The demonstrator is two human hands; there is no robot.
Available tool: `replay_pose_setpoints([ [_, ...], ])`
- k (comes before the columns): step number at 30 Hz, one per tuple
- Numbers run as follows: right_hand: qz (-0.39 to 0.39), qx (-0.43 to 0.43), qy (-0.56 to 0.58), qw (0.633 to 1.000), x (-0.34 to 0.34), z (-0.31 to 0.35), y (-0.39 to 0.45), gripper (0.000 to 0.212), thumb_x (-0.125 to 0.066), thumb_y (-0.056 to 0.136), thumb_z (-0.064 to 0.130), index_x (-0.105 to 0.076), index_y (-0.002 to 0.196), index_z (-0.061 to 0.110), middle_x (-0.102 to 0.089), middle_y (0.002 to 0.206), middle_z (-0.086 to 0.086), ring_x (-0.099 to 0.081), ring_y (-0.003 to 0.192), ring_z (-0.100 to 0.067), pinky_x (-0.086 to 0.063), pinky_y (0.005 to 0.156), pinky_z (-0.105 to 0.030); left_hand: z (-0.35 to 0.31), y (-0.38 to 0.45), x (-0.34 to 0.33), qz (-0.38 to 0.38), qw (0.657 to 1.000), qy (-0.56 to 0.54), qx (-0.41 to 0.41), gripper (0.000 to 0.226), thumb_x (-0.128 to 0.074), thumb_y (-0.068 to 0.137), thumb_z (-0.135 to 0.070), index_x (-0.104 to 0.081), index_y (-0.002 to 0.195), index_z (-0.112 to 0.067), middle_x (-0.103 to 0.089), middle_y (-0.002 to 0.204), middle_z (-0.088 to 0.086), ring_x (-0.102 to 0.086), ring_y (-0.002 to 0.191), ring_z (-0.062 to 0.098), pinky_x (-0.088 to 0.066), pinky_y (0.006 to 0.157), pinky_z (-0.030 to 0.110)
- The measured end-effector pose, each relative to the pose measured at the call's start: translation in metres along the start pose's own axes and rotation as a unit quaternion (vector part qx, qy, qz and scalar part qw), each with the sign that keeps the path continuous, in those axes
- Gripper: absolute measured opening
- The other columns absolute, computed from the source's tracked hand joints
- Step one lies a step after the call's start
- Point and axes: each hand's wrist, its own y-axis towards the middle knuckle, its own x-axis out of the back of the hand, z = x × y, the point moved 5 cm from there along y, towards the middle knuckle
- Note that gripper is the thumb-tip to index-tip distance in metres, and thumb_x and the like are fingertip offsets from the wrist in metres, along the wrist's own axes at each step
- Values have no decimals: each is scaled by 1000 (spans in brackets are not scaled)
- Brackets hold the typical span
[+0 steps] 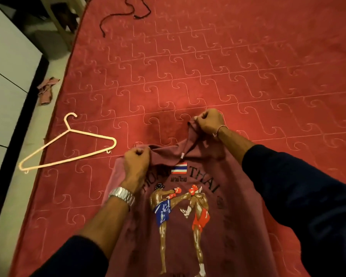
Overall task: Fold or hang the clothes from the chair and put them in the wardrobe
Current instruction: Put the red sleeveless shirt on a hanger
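Red quilted bedding covers the bed (208, 66), on which a maroon shirt (238, 216) printed with two boxers is spread. Its collar edge is gripped by both hands: the left hand (137, 163) is clenched on the near-left part, the right hand (209, 121) on the farther right part. A pale hanger (68, 148) lies to the left, apart from the shirt.

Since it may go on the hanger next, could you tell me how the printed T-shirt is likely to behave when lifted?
The T-shirt is probably floppy: it bunches and sags between the left hand and right hand. It looks thin, so likely light. It should drape over the hanger rather than hold shape.
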Motion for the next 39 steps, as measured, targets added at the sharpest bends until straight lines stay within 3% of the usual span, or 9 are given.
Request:
replay_pose_setpoints([
  [4,-10,-21,98,995,3,-9,9,17,-62,85,9,-71,71,14,-65,74,-1,-59,77,-17,-53,72,-40,-20,53,-1,-45,977,-197,73,35,-68,89,-16,-50,59,-19,-45,62,2,-44,65,19,-36,62,36],
  [9,-24,-88,239,967,0,-25,26,31,-61,82,-4,-71,75,24,-75,84,1,-72,89,-21,-60,82,-38,-50,102,-10,-37,964,-240,108,14,-73,87,-16,-65,86,-6,-62,74,6,-53,53,13,-41,37,15],
  [14,-64,-102,323,939,-6,-39,36,31,-56,86,-9,-77,92,14,-73,77,-1,-64,60,-9,-52,54,-23,-51,139,-30,-23,957,-264,119,18,-65,92,-2,-60,75,-2,-65,53,3,-61,39,8,-49,39,20],
  [16,-70,-103,376,918,-7,-40,37,27,-52,94,-8,-70,100,10,-69,76,-4,-63,50,-5,-48,44,-19,-50,155,-33,-18,950,-291,109,14,-57,95,3,-58,82,1,-68,64,8,-64,42,10,-52,43,21],
  [21,-96,-77,428,895,-7,-46,48,26,-46,102,-4,-64,118,5,-68,102,-7,-69,75,-7,-56,57,-19,-43,187,-45,-8,953,-300,28,15,-53,97,5,-48,95,-9,-69,97,14,-70,58,10,-57,57,23],
  [25,-129,-22,301,945,-12,-49,57,31,-55,97,5,-66,126,7,-63,133,-8,-68,100,-9,-61,79,-32,-42,196,-52,-4,981,-148,-122,22,-50,95,8,-51,111,-6,-67,120,15,-69,87,12,-55,74,14],
  [29,-129,77,54,987,-18,-31,42,37,-56,97,12,-63,133,6,-37,158,-15,-41,142,-28,-30,120,-34,-45,182,-66,53,947,62,-312,52,-54,94,1,-44,144,-6,-55,141,9,-54,126,16,-41,110,25],
  [33,-92,128,-121,980,-44,-13,27,47,-46,104,33,-51,144,9,-8,167,-15,-2,152,-43,-10,124,-53,-28,182,-86,73,893,218,-388,56,-45,101,-12,-30,154,-3,-27,162,15,-23,150,28,-14,125,37],
  [39,-139,303,-207,920,-86,40,-39,45,-39,105,28,-51,143,8,-28,160,-21,-19,151,-38,-21,120,-59,-36,189,-74,125,907,161,-368,57,-55,96,-4,-38,151,-4,-37,158,11,-32,146,20,-21,122,29],
])
